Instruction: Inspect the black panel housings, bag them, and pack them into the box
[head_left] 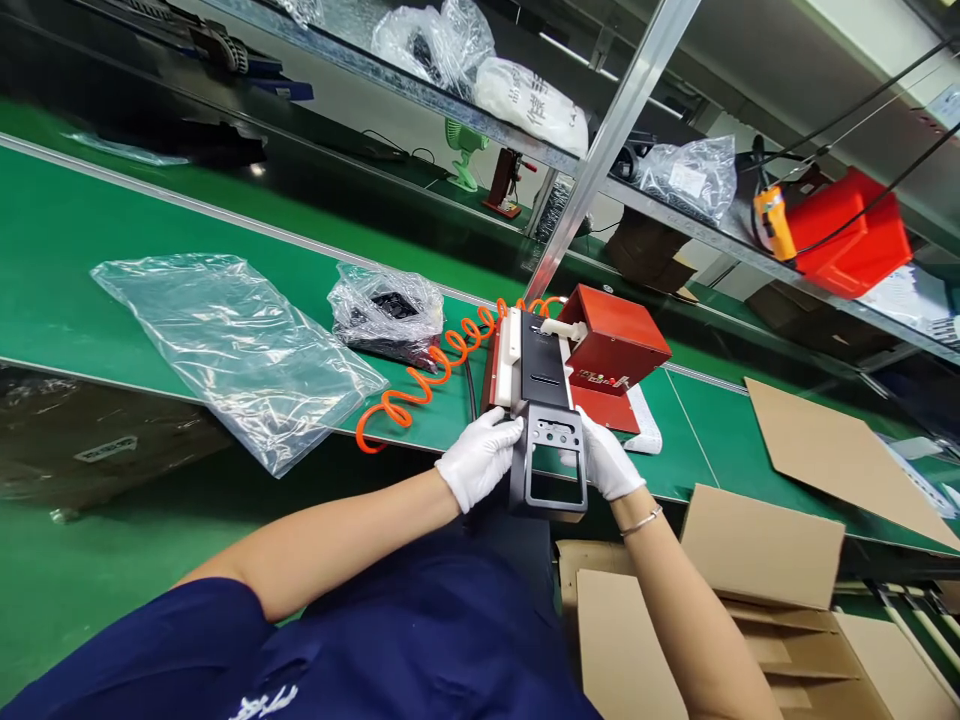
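Observation:
My left hand (480, 460), in a white glove, grips the left side of a black plastic housing (555, 412) with a rectangular opening and small round holes. On its other side my right hand (609, 460), also gloved, holds the right edge; some of its fingers are hidden. The housing juts over the bench's front edge. Its far end meets a long black panel (541, 365) lying in a red and white fixture (510, 350); I cannot tell whether the two are one piece. A red machine box (619, 335) stands just right of the panel, with a white arm reaching over it.
A coiled orange air hose (397, 408) runs left of the fixture. Clear plastic bags (240, 340) and a wrapped black part (386, 305) lie on the green bench (60, 250). Cardboard (847, 450) is at right, an open carton (795, 650) below. A metal post (600, 150) rises behind.

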